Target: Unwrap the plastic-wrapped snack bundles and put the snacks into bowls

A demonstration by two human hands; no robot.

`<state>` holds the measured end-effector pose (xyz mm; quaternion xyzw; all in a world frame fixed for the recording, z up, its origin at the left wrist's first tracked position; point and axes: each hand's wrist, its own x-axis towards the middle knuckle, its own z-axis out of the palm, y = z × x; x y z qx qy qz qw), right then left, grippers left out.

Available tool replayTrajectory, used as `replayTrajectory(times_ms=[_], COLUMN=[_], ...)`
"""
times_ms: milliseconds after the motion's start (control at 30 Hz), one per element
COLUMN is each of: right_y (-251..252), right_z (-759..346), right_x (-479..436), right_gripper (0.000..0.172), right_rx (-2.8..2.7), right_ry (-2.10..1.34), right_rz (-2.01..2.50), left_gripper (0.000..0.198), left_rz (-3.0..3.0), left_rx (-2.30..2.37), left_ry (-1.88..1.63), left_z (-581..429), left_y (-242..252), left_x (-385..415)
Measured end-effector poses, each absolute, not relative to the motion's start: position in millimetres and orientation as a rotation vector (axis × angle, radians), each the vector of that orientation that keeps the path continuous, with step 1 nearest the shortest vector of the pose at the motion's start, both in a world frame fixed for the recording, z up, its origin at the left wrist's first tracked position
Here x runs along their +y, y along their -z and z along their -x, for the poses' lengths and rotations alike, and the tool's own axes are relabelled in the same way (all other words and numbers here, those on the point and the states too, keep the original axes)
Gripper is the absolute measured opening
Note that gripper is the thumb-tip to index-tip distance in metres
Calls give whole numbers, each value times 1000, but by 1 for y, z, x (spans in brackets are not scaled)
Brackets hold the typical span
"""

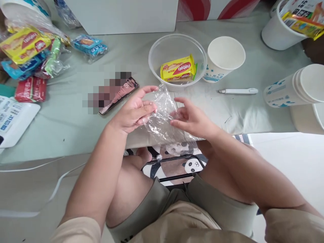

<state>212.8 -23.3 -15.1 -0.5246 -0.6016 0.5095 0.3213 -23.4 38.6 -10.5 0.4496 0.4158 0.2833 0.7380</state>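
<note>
My left hand [136,109] pinches a crinkled clear plastic bag [163,113] between thumb and fingers, above the front edge of the table. Beside the bag's right side is my right hand [193,118], its fingers curved and spread apart; some fingertips are partly behind the film, and I cannot tell whether they touch it. Just beyond the hands stands a round clear plastic tub [154,64] holding yellow Nabati wafer packs [177,69]. A phone [121,94], partly blurred out, lies left of my left hand.
A paper cup [225,55] stands right of the tub, with a white utility knife [238,91] in front. Stacked paper cups [298,86] lie tilted at right, near a snack-filled white bucket [280,33]. Snack packs [27,45] pile up at left. A white box [124,15] stands behind.
</note>
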Motion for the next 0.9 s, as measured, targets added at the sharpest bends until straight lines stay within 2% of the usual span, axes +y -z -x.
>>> replayTrajectory(times_ms=[33,67,200,267,400,433,500,567,667,767,833,900], right_y=[14,12,-1,-3,1,2,4,6,10,11,9,7], right_z=[-211,-211,-221,-224,-218,-216,-215,-219,-228,-231,-228,-224], right_x=[-22,-21,-24,-26,-28,-28,-28,-28,-27,-28,-29,-30], right_gripper=[34,26,39,42,49,50,52,52,50,48,49,50], right_rx=[-1609,-1626,-1404,-1238,-1142,-1158,-1183,-1164,-1106,-1123,-1166,-1206], right_ry=[-1378,-1391,-1322,-1302,-1260,-1266,-1259,-1193,-1057,-1055,-1101,-1146], right_rz=[1408,1431,1464,1434,1341,1347,1379,1411,1415,1389,1369,1350], left_gripper=[64,61,44,44,73,72,54,42,34,38,52,53], left_rz=[-1018,-1041,-910,-855,-769,-783,-829,-886,-890,-852,-883,-922], left_rx=[936,968,1054,1027,807,799,864,952,998,895,795,761], left_ry=[-632,-672,-1073,-1120,-777,-705,-677,-783,-1019,-1082,-912,-677], left_z=[25,27,34,28,-2,-8,-16,-15,-4,2,-1,-6], left_y=[15,20,36,34,16,13,10,12,19,23,22,19], left_x=[42,46,58,51,19,14,9,13,25,28,24,19])
